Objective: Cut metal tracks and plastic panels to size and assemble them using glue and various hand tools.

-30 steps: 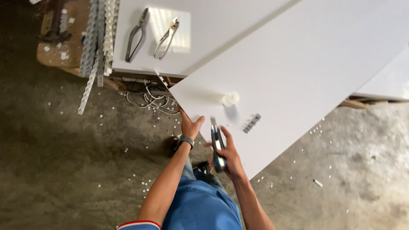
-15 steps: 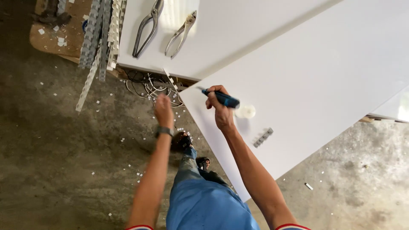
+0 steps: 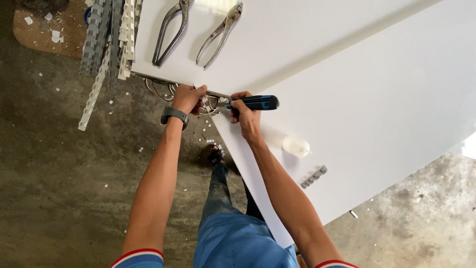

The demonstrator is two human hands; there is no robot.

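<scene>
Big white panel (image 3: 377, 114) filling most of the view, tilted diagonally, lower edge hanging out over the rough concrete floor (image 3: 64, 198). Second white board (image 3: 297, 30) lying above it, partly tucked under the big one's top edge. Bundle of grey and white perforated plastic strips (image 3: 106, 44) off to the left of that board, one strip sticking down toward the floor. Two pairs of metal pliers (image 3: 171, 30) and (image 3: 220, 32) resting side by side on the upper board, handles pointing down-left.

Right hand (image 3: 245, 111) wrapped tight around a blue-and-black handled tool (image 3: 255, 103), fingers curled shut on the grip, metal tip aimed left into the corner where the two boards meet. Left hand (image 3: 188, 98) just beside it, fingers bunched and pinching something small at that same corner, right over a tangle of wire loops (image 3: 166, 92) peeking out under the board edge; can't tell exactly what's being pinched. Dark wristwatch (image 3: 174, 115) on the left wrist.

Small white bottle (image 3: 296, 146) lying on the big panel near the right forearm. Short grey clip strip (image 3: 314, 177) a bit below it, also on the panel. Tiny white plastic offcuts (image 3: 213, 143) scattered on the floor by the foot.
</scene>
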